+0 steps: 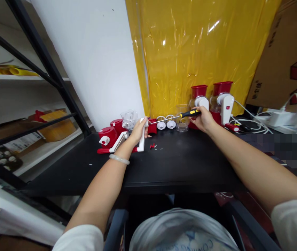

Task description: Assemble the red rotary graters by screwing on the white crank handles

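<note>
My left hand point(138, 131) is closed round a white upright part point(142, 137) of a red and white plastic appliance point(111, 136) that lies on the black table point(179, 164). My right hand point(203, 119) grips the yellow and black handle of a screwdriver point(181, 115). The screwdriver's metal shaft points left, with its tip close to the top of the white part by my left fingers. A small red piece and tiny screws point(154, 145) lie on the table just right of my left hand.
Two assembled red and white appliances point(223, 101) stand at the back against yellow plastic sheeting, with clear cups and white caps point(166, 122) beside them. White cables and a power strip point(281, 120) lie at the right. A shelf with a black frame stands at the left.
</note>
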The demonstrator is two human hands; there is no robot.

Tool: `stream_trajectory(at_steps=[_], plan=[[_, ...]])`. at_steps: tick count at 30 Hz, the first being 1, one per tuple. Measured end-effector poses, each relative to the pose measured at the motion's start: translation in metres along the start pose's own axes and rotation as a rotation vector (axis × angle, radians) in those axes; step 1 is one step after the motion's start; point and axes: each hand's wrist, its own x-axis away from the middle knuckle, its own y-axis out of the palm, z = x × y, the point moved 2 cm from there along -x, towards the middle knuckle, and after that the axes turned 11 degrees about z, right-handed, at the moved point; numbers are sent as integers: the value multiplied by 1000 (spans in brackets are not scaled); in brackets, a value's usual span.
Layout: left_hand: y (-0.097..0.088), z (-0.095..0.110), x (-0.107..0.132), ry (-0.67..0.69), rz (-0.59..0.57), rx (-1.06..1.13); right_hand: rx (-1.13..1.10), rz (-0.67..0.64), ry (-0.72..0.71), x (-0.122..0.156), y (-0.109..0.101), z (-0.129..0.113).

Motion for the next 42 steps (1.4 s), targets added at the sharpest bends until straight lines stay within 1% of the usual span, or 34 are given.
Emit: stream_trajectory(at_steps=[3, 7, 10, 14, 17, 19, 25, 27, 32, 37, 42], plan=[[-1, 1, 0, 11, -6, 17, 50, 2, -45, -2, 0, 3], [-3, 2, -2, 27, -9, 50, 143, 2, -158, -6, 1, 7], [-4, 2, -3, 16, -7, 62, 145, -26, -199, -5, 2, 7], [-5, 2, -4, 19, -13, 71, 63, -38, -119, 2, 4, 6], [-7, 4, -4, 18, -8, 73, -2, -79, -27, 5, 4, 5], [-7, 5, -3, 11, -7, 75, -14, -109, 2, 6, 3, 5], [-6, 6, -2, -4, -9, 72, 60, -101, -42, 5, 2, 6], [-6, 6, -3, 2, -13, 75, 51, -99, -27, 6, 4, 6], [-8, 5, -5, 19, -8, 73, -2, -45, 25, 9, 6, 6], [-8, 5, -4, 11, -11, 79, -64, -132, 56, 6, 4, 6], [-7, 6, -4, -11, 18, 86, -24, -144, 41, 5, 0, 7]])
